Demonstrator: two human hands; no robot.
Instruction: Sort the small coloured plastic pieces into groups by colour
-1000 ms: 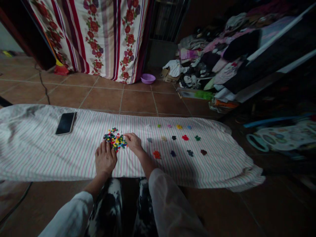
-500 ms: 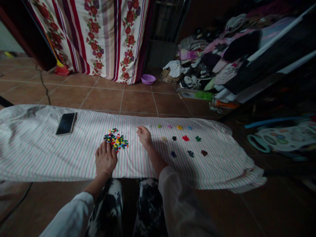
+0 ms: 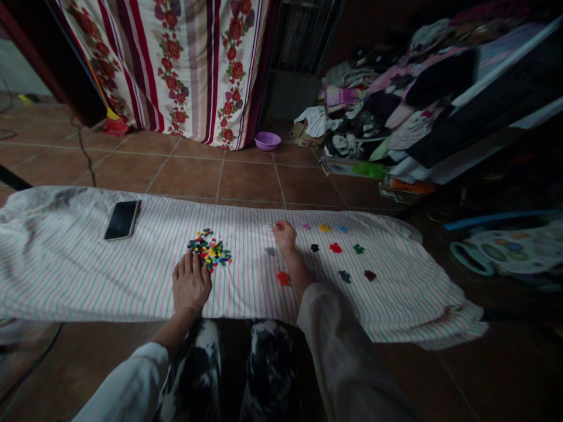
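Observation:
My left hand [image 3: 191, 285] lies flat on the striped cloth [image 3: 145, 275], fingers stretched at the near edge of a mixed heap of tiny coloured pieces [image 3: 213, 251]. Over the far row of sorted clusters, my right hand [image 3: 285, 235] is closed in a pinch; whatever it holds is too small to make out. Just left of its fingertips lies the white cluster [image 3: 268, 227]. Around the right arm sit grey [image 3: 270, 251], orange [image 3: 284, 278], pink [image 3: 306, 226], black [image 3: 314, 248] and red clusters [image 3: 335, 248]. The hand and forearm cover other clusters.
A phone [image 3: 122, 220] rests on the cloth at the left. Farther right are yellow [image 3: 324, 228], light blue [image 3: 343, 229], green [image 3: 359, 249], slate [image 3: 345, 275] and maroon clusters [image 3: 370, 275]. Beyond the table, a purple basin [image 3: 267, 140] stands on the tiled floor.
My right hand has moved right, from left of the white cluster to just past it. The grey and orange clusters have come into sight. My left hand stays beside the heap.

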